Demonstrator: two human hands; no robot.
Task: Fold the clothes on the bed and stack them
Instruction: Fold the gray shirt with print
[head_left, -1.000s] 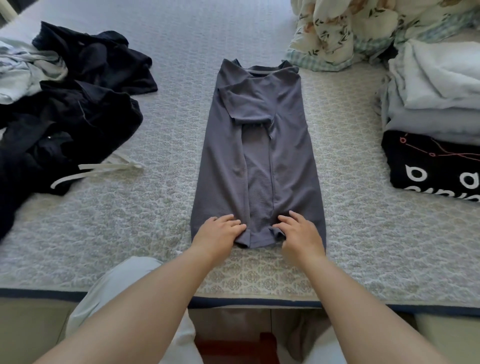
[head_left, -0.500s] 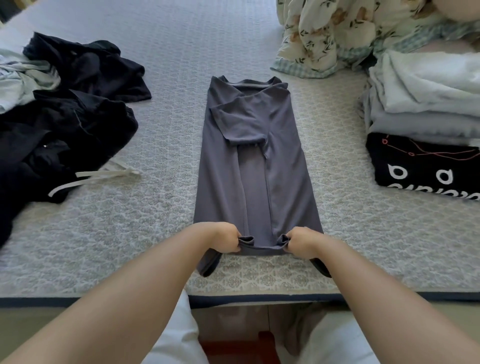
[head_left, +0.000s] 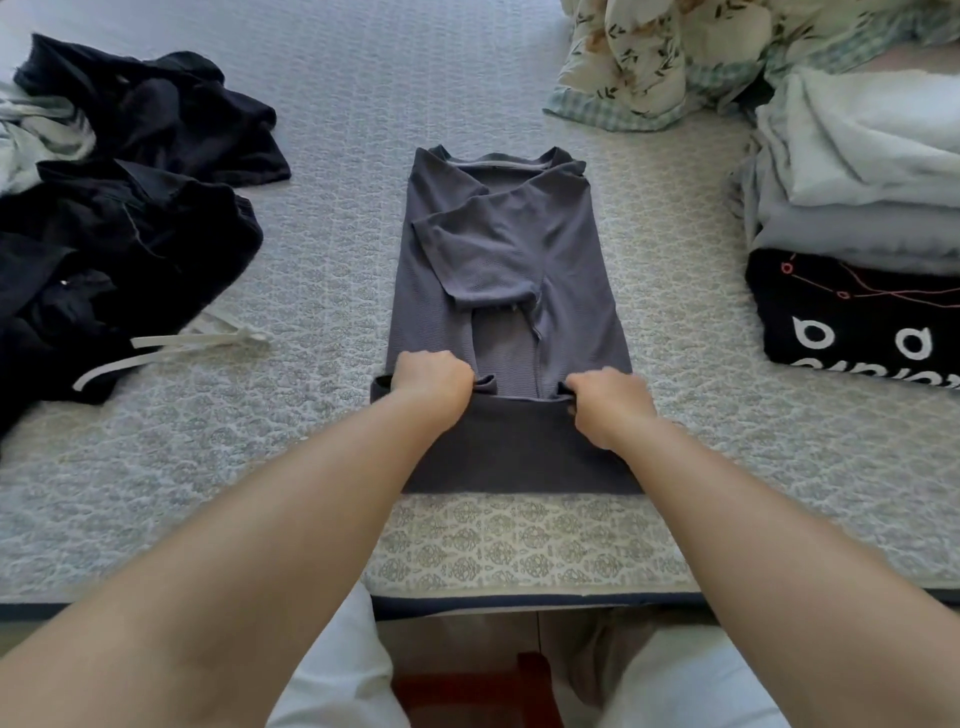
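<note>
both hands, left hand (head_left: 434, 382) and right hand (head_left: 610, 408), pinch the grey shirt (head_left: 506, 249) hem, mid-fold; finished stack (head_left: 857, 223) right of them, unfolded dark clothes (head_left: 119, 228) left.

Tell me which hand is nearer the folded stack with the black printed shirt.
Right. The right hand grips the grey shirt's hem on the side toward the stack; the left hand grips the hem's far side, farther from it.
</note>
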